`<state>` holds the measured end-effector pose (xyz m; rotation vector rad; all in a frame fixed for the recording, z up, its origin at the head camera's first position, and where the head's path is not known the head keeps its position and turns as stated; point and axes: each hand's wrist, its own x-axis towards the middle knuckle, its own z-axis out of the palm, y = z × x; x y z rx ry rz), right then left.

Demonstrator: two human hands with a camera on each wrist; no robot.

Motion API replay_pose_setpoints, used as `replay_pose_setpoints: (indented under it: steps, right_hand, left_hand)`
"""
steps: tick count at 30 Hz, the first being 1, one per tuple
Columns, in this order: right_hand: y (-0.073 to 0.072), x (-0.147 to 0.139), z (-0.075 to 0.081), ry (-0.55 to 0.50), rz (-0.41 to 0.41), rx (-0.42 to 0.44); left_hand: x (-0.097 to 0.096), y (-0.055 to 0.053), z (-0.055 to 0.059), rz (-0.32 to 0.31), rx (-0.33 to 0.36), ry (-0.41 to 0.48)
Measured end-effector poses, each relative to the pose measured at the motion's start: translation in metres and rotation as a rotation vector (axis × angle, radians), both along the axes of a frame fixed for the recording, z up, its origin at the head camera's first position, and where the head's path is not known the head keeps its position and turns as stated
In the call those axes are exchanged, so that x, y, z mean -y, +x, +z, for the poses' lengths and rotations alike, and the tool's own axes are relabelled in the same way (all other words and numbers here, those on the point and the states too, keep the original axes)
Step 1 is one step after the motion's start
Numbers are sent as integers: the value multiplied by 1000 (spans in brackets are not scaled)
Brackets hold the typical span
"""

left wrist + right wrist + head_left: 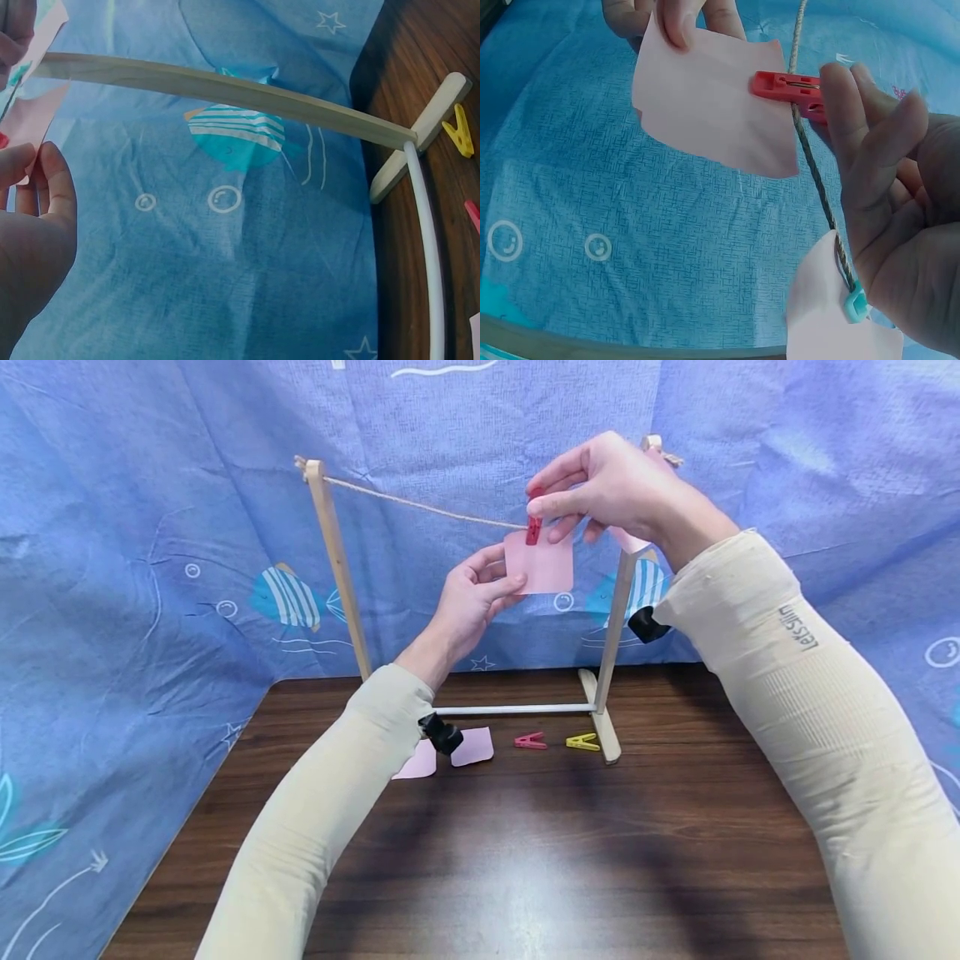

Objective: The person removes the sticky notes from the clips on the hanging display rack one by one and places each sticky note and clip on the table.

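Note:
A pink paper square [551,567] hangs at the rope [427,508], its top edge in the jaws of a red clothespin [787,87]. My left hand [468,597] pinches the paper's lower left part between thumb and fingers. With thumb and fingers my right hand [618,489] grips the handle end of the red clothespin above the rope. Farther right on the rope, a second pink paper [840,322] hangs from a teal clothespin [856,303]; in the head view my right hand mostly hides it.
The rope spans two wooden posts [339,560] joined below by a white rod [517,709]. On the brown table [525,860] lie a pink clothespin [530,741], a yellow clothespin [582,742] and pink papers [472,747], partly behind my left arm. A blue patterned cloth [450,435] hangs behind.

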<state>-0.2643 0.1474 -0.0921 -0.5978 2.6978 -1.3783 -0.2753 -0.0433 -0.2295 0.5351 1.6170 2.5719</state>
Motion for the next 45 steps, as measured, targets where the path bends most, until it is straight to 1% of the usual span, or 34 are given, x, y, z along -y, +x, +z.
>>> replay_pose_setpoints:
  steps: [3, 7, 12, 16, 19, 22, 25, 29, 34, 38, 41, 45]
  right_hand:
    - [-1, 0, 1, -67, -10, -14]
    - [-3, 1, 2, -162, -35, -10]
    - [-4, 2, 2, -238, -63, -11]
    - [-6, 1, -1, -310, -60, -26]
    - [-7, 0, -3, -360, -51, -26]
    - [-7, -1, -4, -393, -57, -32]
    - [-6, -3, -5, -428, -60, -38]
    - [-3, -8, -7, -443, -59, -49]
    - [3, -20, -16, -468, -53, -57]
    - [7, -29, -26, -495, -27, -73]
    - [10, -33, -36, -508, 6, -78]
    - [18, -37, -50, -485, 60, -75]
  left_hand:
    - [0, -1, 1, -2, -9, -16]
    - [-1, -1, 5, -4, -9, -20]
    - [0, 0, 9, 5, 13, -12]
    - [4, 1, 9, 5, 20, -16]
    - [7, 2, 8, -1, 5, -24]
    - [11, 2, 8, -3, -15, -34]
    - [15, 3, 7, 4, -17, -35]
    - [21, 6, 7, 10, -5, -28]
    - [25, 10, 8, 2, -19, -24]
    - [28, 14, 8, 0, -35, -34]
    - [34, 18, 5, -7, -33, -59]
    - [42, 27, -1, -28, -14, -87]
